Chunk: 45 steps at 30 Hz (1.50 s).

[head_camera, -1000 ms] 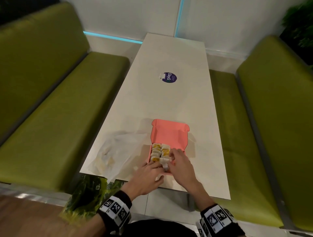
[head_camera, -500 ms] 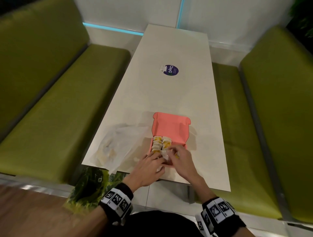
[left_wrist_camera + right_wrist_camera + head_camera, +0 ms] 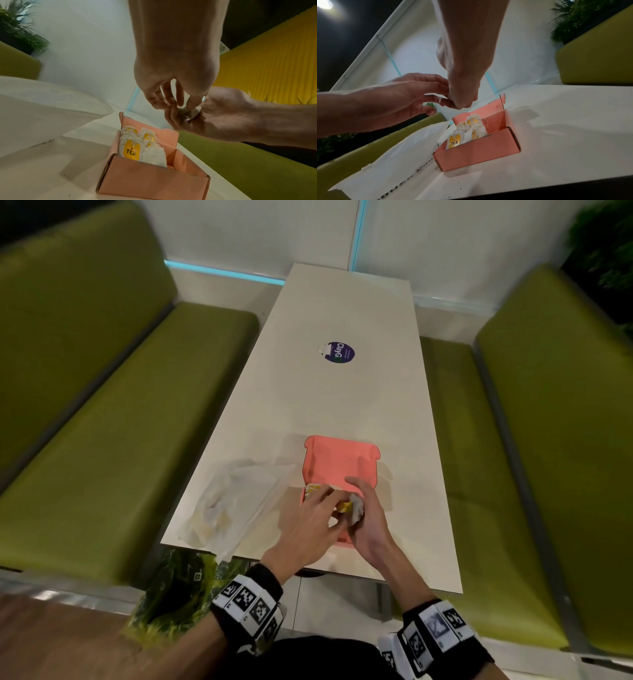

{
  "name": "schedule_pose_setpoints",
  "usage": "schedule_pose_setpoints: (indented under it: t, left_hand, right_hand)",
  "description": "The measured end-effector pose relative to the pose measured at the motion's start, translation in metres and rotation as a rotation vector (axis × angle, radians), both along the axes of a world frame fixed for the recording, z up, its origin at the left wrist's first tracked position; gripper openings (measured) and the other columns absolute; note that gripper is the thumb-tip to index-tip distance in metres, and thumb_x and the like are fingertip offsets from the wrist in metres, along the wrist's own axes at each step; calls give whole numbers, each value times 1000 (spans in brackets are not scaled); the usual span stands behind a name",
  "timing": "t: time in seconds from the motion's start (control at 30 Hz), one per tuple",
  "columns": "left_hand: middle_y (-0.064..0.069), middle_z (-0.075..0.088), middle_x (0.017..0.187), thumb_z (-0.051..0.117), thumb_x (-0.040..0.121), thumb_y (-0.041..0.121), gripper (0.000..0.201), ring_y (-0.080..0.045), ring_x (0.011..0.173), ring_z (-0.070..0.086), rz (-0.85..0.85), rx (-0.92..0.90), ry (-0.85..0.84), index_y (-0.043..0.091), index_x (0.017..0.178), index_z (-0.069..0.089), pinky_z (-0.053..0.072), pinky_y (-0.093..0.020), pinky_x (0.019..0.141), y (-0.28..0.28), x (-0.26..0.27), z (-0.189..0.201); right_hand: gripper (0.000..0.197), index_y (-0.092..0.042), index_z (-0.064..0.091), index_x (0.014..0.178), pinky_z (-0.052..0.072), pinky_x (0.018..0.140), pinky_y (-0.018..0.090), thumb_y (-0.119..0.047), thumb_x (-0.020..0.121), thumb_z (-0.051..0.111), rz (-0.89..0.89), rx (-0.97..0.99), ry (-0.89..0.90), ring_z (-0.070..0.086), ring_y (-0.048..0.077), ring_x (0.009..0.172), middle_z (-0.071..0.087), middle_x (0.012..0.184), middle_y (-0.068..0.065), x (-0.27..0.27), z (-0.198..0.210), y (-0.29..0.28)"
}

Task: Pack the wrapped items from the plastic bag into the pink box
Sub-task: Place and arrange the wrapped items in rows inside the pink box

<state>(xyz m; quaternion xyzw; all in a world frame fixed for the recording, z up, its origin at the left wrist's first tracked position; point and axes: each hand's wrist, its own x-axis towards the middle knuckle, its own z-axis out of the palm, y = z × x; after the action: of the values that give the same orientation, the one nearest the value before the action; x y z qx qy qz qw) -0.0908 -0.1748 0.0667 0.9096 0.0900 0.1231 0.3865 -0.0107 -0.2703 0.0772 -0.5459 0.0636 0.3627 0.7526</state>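
Observation:
The pink box (image 3: 339, 460) stands open on the white table, lid tipped back. Several white and yellow wrapped tea packets (image 3: 132, 150) stand in two rows in its far part (image 3: 455, 140). Both hands hover just above the box's near end. My right hand (image 3: 356, 501) curls round one crumpled packet (image 3: 354, 510), seen in the left wrist view as a grey-white wad (image 3: 188, 115). My left hand (image 3: 329, 499) reaches in from the left and pinches the same packet with thumb and fingertips (image 3: 178, 104). The clear plastic bag (image 3: 233, 501) lies flat left of the box.
Green benches (image 3: 113, 422) run along both sides of the narrow table. A round purple sticker (image 3: 339, 352) lies mid-table. A green bag (image 3: 174, 587) sits below the table's near left corner. The near table edge (image 3: 376, 578) is under my wrists.
Both hands have risen from the box's near end and come together over it. One packet is now held between them above the packed rows.

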Motion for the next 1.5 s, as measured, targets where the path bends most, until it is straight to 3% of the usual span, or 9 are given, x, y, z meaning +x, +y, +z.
schedule_pose_setpoints:
  t: [0.17,0.4,0.5,0.6,0.77,0.93,1.1,1.33,1.5]
  left_hand:
    - [8,56,109,59,88,37,26,-17,99,49,-11,107,-15,22,109,64,46,-30,83,1,2,-7]
    - [7,58,98,49,89,31,17,-20,89,50,65,201,-88,24,94,63,48,-33,72,-5,6,-6]
    - [8,57,89,53,96,23,9,-13,83,50,77,41,-68,22,99,62,43,-28,70,-1,6,-1]
    - [15,54,73,56,98,19,8,-1,66,51,65,-170,-57,22,102,63,40,-20,62,3,2,4]
    - [14,62,81,57,95,13,14,-6,73,58,40,-327,-71,26,93,63,43,-17,62,5,0,4]
    - [12,63,76,63,91,15,12,-8,71,60,100,-451,-81,23,82,62,48,-24,61,7,1,4]
    - [-2,68,79,63,88,-2,23,-18,72,67,148,-552,-118,20,85,56,49,-23,64,15,1,7]
    - [1,69,90,64,91,5,26,-18,81,70,222,-586,-138,24,100,49,54,-27,66,26,1,10]
    - [5,70,95,67,92,14,23,-12,81,67,233,-571,-131,29,106,57,51,-20,68,26,1,8]
  right_hand:
    - [27,-20,59,117,53,70,34,-36,99,46,66,17,3,69,17,78,65,96,8,-1,4,-2]
    - [27,-19,62,111,49,65,30,-37,96,49,16,25,101,64,15,63,63,77,3,-1,2,1]
    - [16,-13,64,103,51,59,28,-23,94,56,-31,-24,117,64,16,61,61,67,4,3,-4,3]
    - [14,-9,64,102,54,70,29,-17,93,57,-70,-51,123,66,21,69,65,75,10,6,-9,3]
    - [14,-4,62,105,52,73,33,-14,95,58,-81,-76,107,62,26,81,60,94,18,14,-21,0]
    - [9,-6,60,100,55,69,30,-1,96,54,-63,-103,45,62,24,80,64,93,18,16,-23,-3]
    - [15,-3,60,109,56,67,25,2,95,57,-154,-73,50,63,21,77,66,91,16,19,-22,-8]
    - [10,-12,70,101,33,53,25,-13,96,61,-76,-142,-196,43,10,59,53,75,4,19,-13,-12]
    - [6,-17,74,91,45,62,21,-14,90,69,137,-284,-572,59,3,70,70,82,-7,10,-5,-7]
